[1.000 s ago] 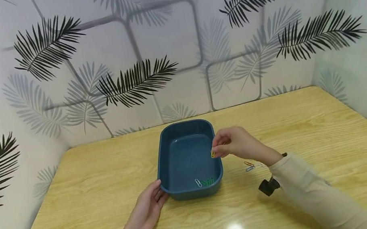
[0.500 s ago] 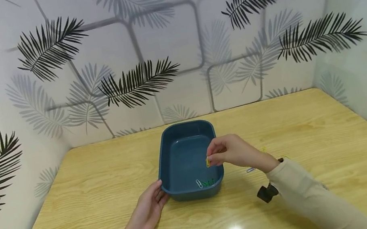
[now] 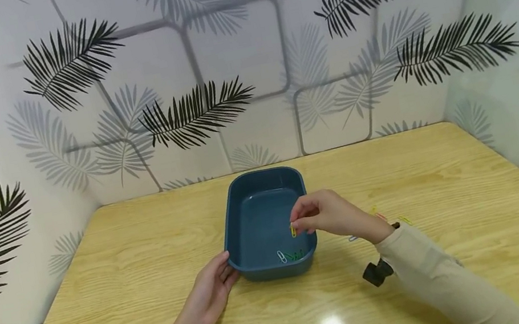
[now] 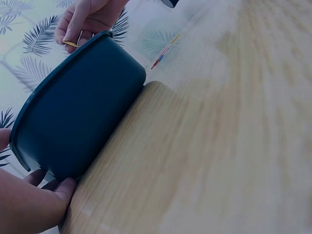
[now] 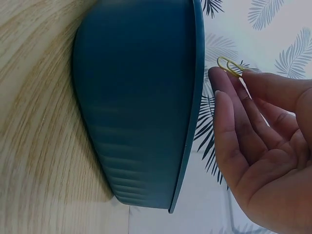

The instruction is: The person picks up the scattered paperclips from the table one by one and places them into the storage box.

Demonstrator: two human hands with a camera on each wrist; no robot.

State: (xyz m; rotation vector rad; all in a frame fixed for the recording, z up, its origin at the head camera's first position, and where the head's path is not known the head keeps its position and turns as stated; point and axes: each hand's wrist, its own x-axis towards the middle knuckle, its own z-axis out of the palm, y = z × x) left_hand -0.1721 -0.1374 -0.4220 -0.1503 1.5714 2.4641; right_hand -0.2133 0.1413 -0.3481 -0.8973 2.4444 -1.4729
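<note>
A dark blue plastic bin [image 3: 266, 213] stands on the table, with a white paper clip [image 3: 282, 256] and several green paper clips [image 3: 294, 256] at its near end. My right hand [image 3: 326, 214] pinches a yellow paper clip [image 5: 229, 64] between thumb and finger, above the bin's right side; in the right wrist view the clip is beyond the rim. At the near left corner my left hand [image 3: 213, 291] grips the bin, thumb at the rim and other fingers [image 4: 66, 187] low against the outer wall.
On the wooden table [image 3: 140, 252], more loose paper clips lie right of the bin, partly behind the right forearm: a yellow clip [image 3: 405, 220], a red clip [image 3: 381, 217] and a blue clip [image 3: 353, 237]. A leaf-patterned wall [image 3: 253, 128] borders the table's far edge.
My right hand has shifted left and slightly down with the yellow paper clip, from the bin's right rim to over its inside, then stayed there. The left hand keeps its grip on the bin.
</note>
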